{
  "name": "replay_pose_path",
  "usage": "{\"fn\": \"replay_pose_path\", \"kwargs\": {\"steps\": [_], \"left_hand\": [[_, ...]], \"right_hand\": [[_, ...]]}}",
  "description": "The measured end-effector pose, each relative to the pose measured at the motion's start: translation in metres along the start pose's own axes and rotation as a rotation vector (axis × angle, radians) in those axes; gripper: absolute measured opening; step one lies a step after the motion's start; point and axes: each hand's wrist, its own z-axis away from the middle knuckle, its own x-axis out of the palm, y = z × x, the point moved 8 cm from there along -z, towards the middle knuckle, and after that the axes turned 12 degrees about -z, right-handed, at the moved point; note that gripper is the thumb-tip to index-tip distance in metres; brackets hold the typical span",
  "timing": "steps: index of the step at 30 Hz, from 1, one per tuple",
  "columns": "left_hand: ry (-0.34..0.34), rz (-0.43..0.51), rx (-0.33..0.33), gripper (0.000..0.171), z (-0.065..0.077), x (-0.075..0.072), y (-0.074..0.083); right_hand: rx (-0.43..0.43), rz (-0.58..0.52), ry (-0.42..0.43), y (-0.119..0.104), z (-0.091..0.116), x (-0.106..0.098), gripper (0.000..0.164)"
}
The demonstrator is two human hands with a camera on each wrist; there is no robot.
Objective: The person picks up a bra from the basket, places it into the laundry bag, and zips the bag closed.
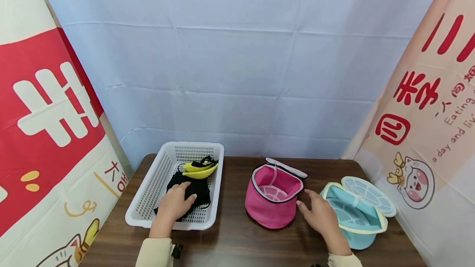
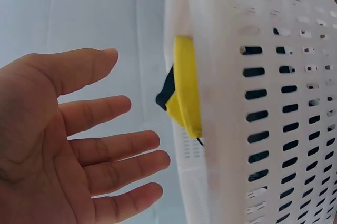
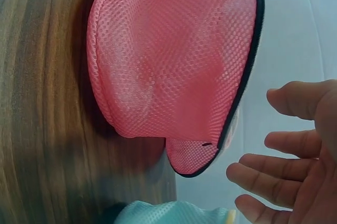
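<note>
From where I stand, the white basket (image 1: 148, 193) is on the left of the brown table (image 1: 230, 250), its walls pierced all over with slots. Inside lie a crumpled black cloth (image 1: 200, 193) and, near the far end on the right, a yellow piece (image 1: 200, 174) with dark parts bunched against it (I can't make out what it is). The left hand (image 1: 174, 201) is over the near part of the basket, fingers spread and gripping nothing; whether a fingertip brushes the cloth, I can't tell.

Right of the basket, well apart from it, the pink mesh bag (image 1: 271, 215) stands upright, unzipped round its black-edged mouth, with its lid (image 1: 286, 167) folded back behind it. Down inside I can see a pale mesh panel (image 1: 272, 193) and a thin whitish strip running up the back.

The right hand (image 1: 320, 213) is just beside that bag, on the side toward the teal bag (image 1: 358, 239). Its fingers are parted too, around nothing, and the right wrist view shows a gap between them and the pink mesh. The teal bag gapes as well, pale yellow round the rim, its white mesh cover (image 1: 369, 195) tipped back to the right.
</note>
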Motion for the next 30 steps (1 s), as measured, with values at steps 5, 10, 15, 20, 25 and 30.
{"fn": "replay_pose_path", "kwargs": {"steps": [5,10,15,20,25,30], "left_hand": [[-0.043,0.033,-0.030,0.054,-0.009,0.003,-0.007],[-0.057,0.051,-0.038,0.055,-0.017,-0.001,-0.008],[-0.071,0.068,-0.047,0.057,-0.024,-0.007,-0.006],[-0.089,0.086,-0.064,0.059,-0.029,-0.009,-0.003],[-0.086,0.067,-0.058,0.059,-0.034,-0.014,0.002],[-0.084,0.051,-0.056,0.058,-0.044,-0.014,0.004]], "right_hand": [[0.034,-0.040,-0.010,0.004,-0.008,0.004,0.050],[0.077,-0.085,0.001,0.006,-0.014,0.008,0.052],[0.134,-0.101,0.000,0.009,-0.019,0.010,0.056],[0.175,-0.126,0.003,0.013,-0.026,0.014,0.059],[0.225,-0.163,-0.001,0.019,-0.030,0.018,0.060],[0.246,-0.187,-0.017,0.023,-0.033,0.021,0.059]]}}
